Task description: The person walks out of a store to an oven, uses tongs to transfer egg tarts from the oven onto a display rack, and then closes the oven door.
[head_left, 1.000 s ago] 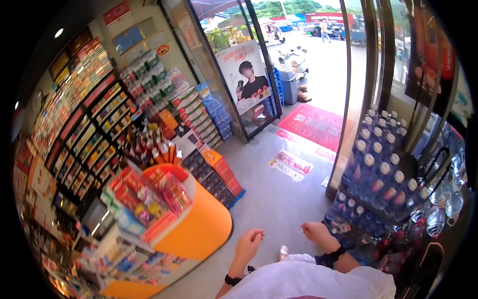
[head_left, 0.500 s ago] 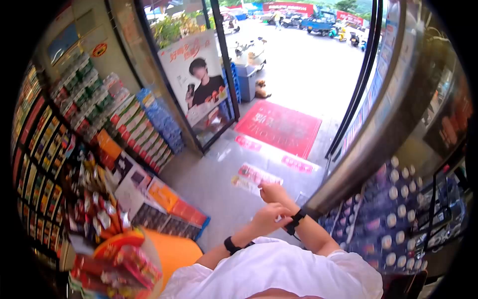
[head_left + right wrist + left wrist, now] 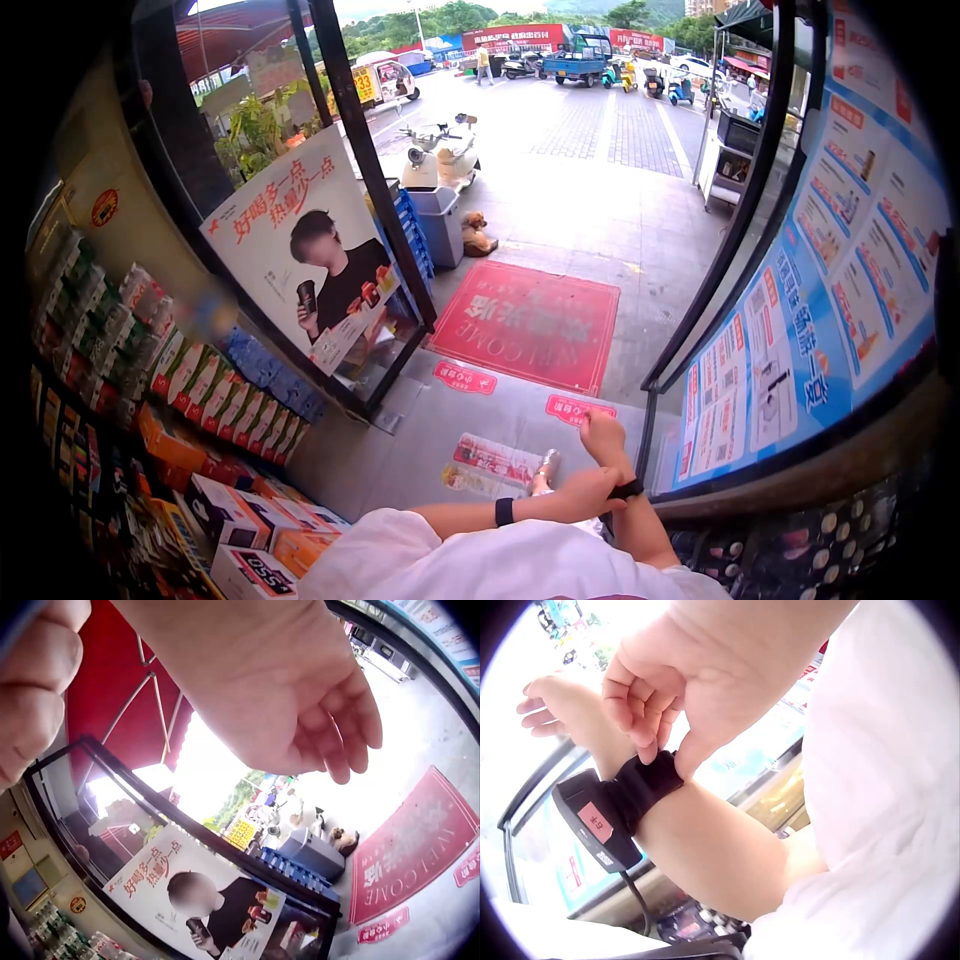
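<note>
My left hand [image 3: 583, 492] reaches across to my right wrist. In the left wrist view, its thumb and fingertips pinch the black strap [image 3: 646, 787] worn there. A small black camera [image 3: 592, 821] with a pink label and a cable sits on that strap. My right hand [image 3: 603, 440] hangs loosely curled beyond the strap, with nothing in it. The right wrist view shows the right hand [image 3: 300, 712] from below, fingers relaxed, and knuckles of the left hand [image 3: 37, 690] at the left edge. Another black band [image 3: 504, 512] circles my left wrist.
Ahead is an open glass doorway with a red welcome mat [image 3: 530, 325]. A poster [image 3: 310, 250] covers the left door panel; a blue-and-white poster [image 3: 800, 320] lines the right. Stacked boxes [image 3: 240, 525] stand left, bottles [image 3: 820, 540] right. Outside are a dog [image 3: 478, 235], bin [image 3: 436, 225] and scooter [image 3: 445, 155].
My view has turned right and come nearer the doorway, leaving the orange counter behind. The hands were apart at first; the left hand then came over to the right wrist and now pinches its strap.
</note>
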The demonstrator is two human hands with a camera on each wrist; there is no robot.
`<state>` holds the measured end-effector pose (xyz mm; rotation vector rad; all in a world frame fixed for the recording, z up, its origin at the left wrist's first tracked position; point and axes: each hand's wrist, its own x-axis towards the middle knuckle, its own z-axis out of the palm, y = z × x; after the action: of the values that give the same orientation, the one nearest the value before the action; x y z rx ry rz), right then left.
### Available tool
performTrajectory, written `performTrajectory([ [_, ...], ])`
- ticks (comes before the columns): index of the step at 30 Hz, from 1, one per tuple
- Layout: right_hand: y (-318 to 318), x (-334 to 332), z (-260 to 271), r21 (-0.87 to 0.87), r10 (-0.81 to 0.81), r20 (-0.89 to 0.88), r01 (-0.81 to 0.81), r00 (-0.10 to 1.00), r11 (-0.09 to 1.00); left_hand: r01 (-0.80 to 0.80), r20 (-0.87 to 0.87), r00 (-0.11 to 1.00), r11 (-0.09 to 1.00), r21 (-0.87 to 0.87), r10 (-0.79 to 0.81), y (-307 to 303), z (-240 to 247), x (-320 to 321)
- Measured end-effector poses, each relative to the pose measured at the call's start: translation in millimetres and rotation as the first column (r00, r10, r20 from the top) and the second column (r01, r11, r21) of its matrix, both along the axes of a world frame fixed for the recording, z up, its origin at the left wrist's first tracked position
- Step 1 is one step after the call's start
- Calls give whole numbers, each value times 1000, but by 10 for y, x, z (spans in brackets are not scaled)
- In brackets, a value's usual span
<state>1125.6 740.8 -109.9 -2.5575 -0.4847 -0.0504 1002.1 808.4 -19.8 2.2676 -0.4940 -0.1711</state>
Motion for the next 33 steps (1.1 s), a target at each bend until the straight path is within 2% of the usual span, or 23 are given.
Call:
performTrajectory([
  [1,145,238,-48,26,8,-42,-7,999,1000,-26,70,997,998,-52,30,119,-157,294],
  [3,326,917,-27,62,31,-89,-25,996,998,3,46,999,1000,-11,-3,260,-148,1020],
  [4,415,1212,-5,83,25,-69,-19,997,996,18,23,1000,1000,20,-18,374,-115,1321],
  [8,720,2348,231,160,-7,-3,7,1000,987,-73,109,992,997,31,69,612,111,2355],
  [10,810,2778,345,182,4,-4,-3,1000,983,-42,92,995,999,22,40,722,315,2759],
  [13,747,3386,506,198,-6,-101,26,995,980,31,30,999,999,21,-32,739,527,3417],
  [16,574,3925,475,235,-118,-165,156,979,959,222,38,974,974,38,-223,652,229,4126],
  [17,511,4129,397,226,-154,-159,188,975,956,280,79,957,960,7,-280,625,114,4357],
  [20,353,4764,82,176,-251,-118,269,961,947,443,53,896,896,-31,-441,593,-135,5081],
  [22,298,5256,-261,133,-304,-57,309,951,942,495,53,868,869,-29,-493,576,-442,5624],
  [24,471,5901,-300,134,-283,-59,289,957,948,551,26,834,834,-21,-551,740,-422,6307],
  [25,540,6197,-510,153,-278,-75,286,958,946,565,-115,816,824,-48,-566,786,-514,6598],
  [28,525,6938,-640,132,-254,-125,270,959,954,570,-191,781,803,-173,-595,857,-763,7414],
  [29,512,7134,-723,128,-249,-145,267,958,955,576,-66,803,799,-172,-593,823,-953,7612],
  [32,557,7734,-806,163,-267,-193,299,944,940,567,-55,823,824,11,-566,766,-865,8275],
  [33,525,7951,-843,160,-267,-206,301,942,940,545,-102,834,839,-1,-542,691,-905,8531],
])
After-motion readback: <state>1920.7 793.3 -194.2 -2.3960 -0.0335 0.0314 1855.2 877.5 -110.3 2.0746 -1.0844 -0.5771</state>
